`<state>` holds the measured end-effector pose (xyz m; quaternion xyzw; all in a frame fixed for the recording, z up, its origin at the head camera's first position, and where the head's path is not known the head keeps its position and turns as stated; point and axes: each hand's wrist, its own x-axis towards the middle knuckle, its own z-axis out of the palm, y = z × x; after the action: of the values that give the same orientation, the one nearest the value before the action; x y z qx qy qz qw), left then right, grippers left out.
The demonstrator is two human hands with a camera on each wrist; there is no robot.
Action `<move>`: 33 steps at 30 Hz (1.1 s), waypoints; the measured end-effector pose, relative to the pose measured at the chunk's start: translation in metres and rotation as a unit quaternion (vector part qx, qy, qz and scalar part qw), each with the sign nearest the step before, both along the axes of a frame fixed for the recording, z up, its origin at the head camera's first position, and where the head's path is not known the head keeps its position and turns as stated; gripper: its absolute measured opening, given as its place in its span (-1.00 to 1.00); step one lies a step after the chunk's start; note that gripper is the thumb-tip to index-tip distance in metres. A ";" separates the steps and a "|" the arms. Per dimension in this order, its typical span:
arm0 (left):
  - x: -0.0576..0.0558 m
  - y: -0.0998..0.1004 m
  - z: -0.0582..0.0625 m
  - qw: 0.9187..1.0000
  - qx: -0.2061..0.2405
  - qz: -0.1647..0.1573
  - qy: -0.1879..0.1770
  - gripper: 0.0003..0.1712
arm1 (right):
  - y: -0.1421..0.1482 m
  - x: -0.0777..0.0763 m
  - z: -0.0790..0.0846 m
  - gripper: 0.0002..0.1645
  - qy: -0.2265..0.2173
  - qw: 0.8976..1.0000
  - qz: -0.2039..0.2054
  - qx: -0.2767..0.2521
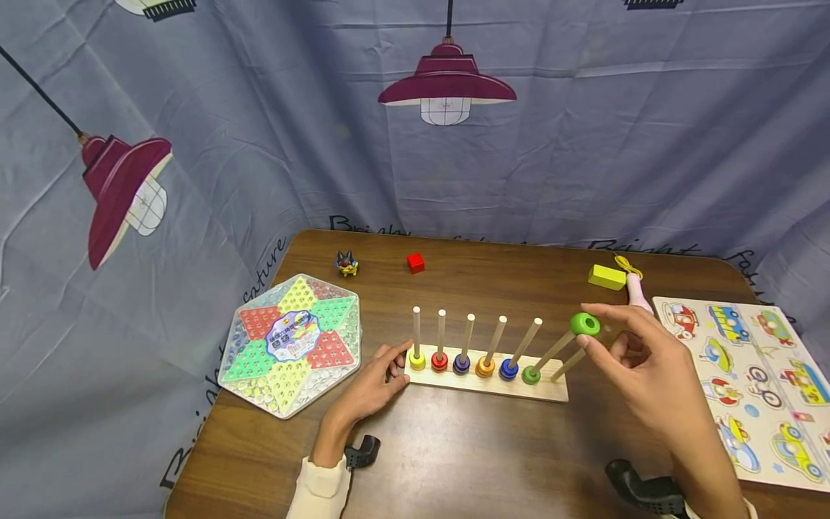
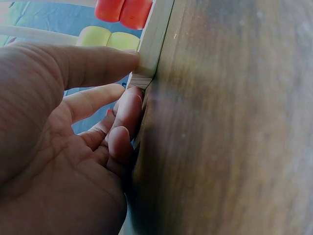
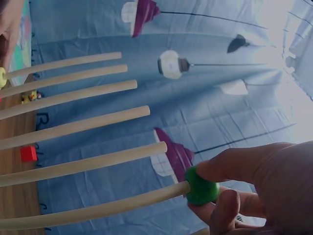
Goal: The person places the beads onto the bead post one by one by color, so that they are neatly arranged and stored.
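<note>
A wooden peg stand (image 1: 480, 384) lies on the table with a row of upright pegs. Yellow (image 1: 417, 360), red (image 1: 439, 362), purple, orange, blue and green beads (image 1: 532, 375) sit low on separate pegs; the rightmost peg is bare. My left hand (image 1: 371, 383) holds the stand's left end, thumb along its front edge in the left wrist view (image 2: 63, 112). Between thumb and index finger, my right hand (image 1: 655, 367) pinches a green bead (image 1: 585, 324). In the right wrist view, that bead (image 3: 201, 186) meets the tip of a peg (image 3: 122, 203); how far it is on is hidden.
A hexagonal Chinese checkers box (image 1: 292, 346) lies at the left and a picture puzzle board (image 1: 759, 389) at the right. Behind the stand are a small figurine (image 1: 346, 264), a red cube (image 1: 416, 263), a yellow block (image 1: 607, 277) and a pink-handled item with yellow cord (image 1: 636, 292).
</note>
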<state>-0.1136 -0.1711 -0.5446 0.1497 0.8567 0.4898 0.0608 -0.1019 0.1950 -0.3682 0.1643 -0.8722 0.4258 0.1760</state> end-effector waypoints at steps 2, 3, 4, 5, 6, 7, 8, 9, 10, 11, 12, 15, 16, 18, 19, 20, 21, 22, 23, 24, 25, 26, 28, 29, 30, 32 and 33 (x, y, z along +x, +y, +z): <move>0.000 0.000 0.000 1.000 -0.001 0.000 -0.002 -0.33 | 0.000 0.000 -0.003 -0.38 0.018 1.000 0.011 0.019; 0.000 0.000 0.000 1.000 -0.001 0.000 -0.003 -0.33 | 0.000 0.000 -0.004 -0.38 0.027 0.999 0.014 0.029; 0.000 0.000 0.000 1.000 -0.002 0.000 -0.003 -0.33 | -0.001 0.000 -0.004 -0.39 0.035 0.998 0.016 0.040; 0.001 0.001 0.000 1.000 -0.002 0.001 -0.003 -0.33 | -0.001 0.000 -0.005 -0.39 0.041 0.998 0.017 0.047; 0.001 0.001 0.000 1.000 -0.002 0.001 -0.003 -0.33 | -0.001 0.000 -0.005 -0.38 0.045 0.997 0.017 0.053; 0.001 0.001 0.000 1.000 -0.002 0.001 -0.003 -0.33 | -0.001 0.001 -0.004 -0.35 0.045 0.997 0.015 0.058; 0.001 0.001 0.001 1.000 -0.003 0.001 -0.003 -0.33 | -0.001 0.002 -0.004 -0.28 0.043 0.997 0.011 0.056; 0.002 0.001 0.001 1.000 -0.003 0.000 -0.003 -0.33 | -0.002 0.003 -0.003 -0.21 0.040 0.998 0.006 0.047; 0.002 0.001 0.001 1.000 -0.003 0.000 -0.003 -0.33 | -0.002 0.004 -0.002 -0.13 0.037 0.999 0.000 0.037; 0.002 0.001 0.002 1.000 -0.003 0.000 -0.003 -0.33 | -0.002 0.004 0.000 -0.07 0.035 0.999 -0.006 0.024; 0.002 0.001 0.002 1.000 -0.003 -0.001 -0.003 -0.33 | -0.002 0.006 0.002 0.00 0.028 0.999 -0.017 0.012; 0.002 0.002 0.002 1.000 -0.003 -0.001 -0.005 -0.33 | -0.002 0.007 0.006 0.05 0.034 0.999 -0.032 -0.028; 0.002 0.002 0.002 1.000 -0.003 -0.001 -0.005 -0.33 | -0.002 0.008 0.007 0.03 0.037 0.998 -0.034 -0.035; 0.003 0.002 0.001 1.000 -0.002 -0.001 -0.006 -0.33 | -0.002 0.008 0.007 -0.01 0.046 0.997 -0.034 -0.045; 0.003 0.002 0.001 1.000 -0.003 -0.002 -0.006 -0.33 | -0.001 0.008 0.007 -0.03 0.054 0.997 -0.031 -0.049; 0.003 0.002 0.001 1.000 -0.002 -0.001 -0.006 -0.33 | -0.001 0.008 0.007 -0.04 0.056 0.997 -0.033 -0.051; 0.003 0.002 0.001 1.000 -0.003 -0.001 -0.005 -0.33 | 0.000 0.008 0.007 -0.05 0.058 0.996 -0.035 -0.053; 0.002 0.002 0.001 1.000 -0.003 -0.001 -0.003 -0.33 | 0.000 0.008 0.007 -0.06 0.060 0.996 -0.037 -0.055; 0.002 0.001 0.001 1.000 -0.004 -0.001 -0.002 -0.33 | 0.001 0.008 0.007 -0.09 0.063 0.995 -0.041 -0.058; 0.002 0.001 0.001 1.000 -0.005 0.000 0.000 -0.34 | 0.003 0.008 0.007 -0.13 0.067 0.995 -0.047 -0.061; 0.002 0.001 0.002 1.000 -0.006 0.001 0.001 -0.34 | 0.005 0.008 0.008 -0.16 0.065 0.994 -0.056 -0.060; 0.003 0.002 0.003 1.000 -0.008 0.002 0.002 -0.35 | 0.007 0.008 0.008 -0.21 0.064 0.994 -0.064 -0.060; 0.004 0.003 0.004 1.000 -0.017 0.003 0.004 -0.36 | 0.012 0.005 0.010 -0.31 0.067 0.993 -0.078 -0.062; 0.005 0.003 0.005 1.000 -0.024 0.004 0.005 -0.37 | 0.015 0.003 0.010 -0.35 0.063 0.992 -0.086 -0.060; 0.005 0.004 0.006 0.999 -0.035 0.008 0.013 -0.38 | 0.018 0.000 0.011 -0.38 0.061 0.992 -0.098 -0.054; 0.005 0.004 0.009 0.997 -0.068 0.026 0.033 -0.39 | 0.026 -0.009 0.011 -0.45 0.074 0.990 -0.115 -0.038; 0.004 0.004 0.012 0.993 -0.095 0.041 0.049 -0.40 | 0.030 -0.015 0.010 -0.48 0.085 0.989 -0.121 -0.027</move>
<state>-0.1092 -0.1675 -0.5330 0.1317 0.9067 0.4005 0.0119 -0.1171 0.2249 -0.3585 0.0886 -0.8555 0.4096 0.3040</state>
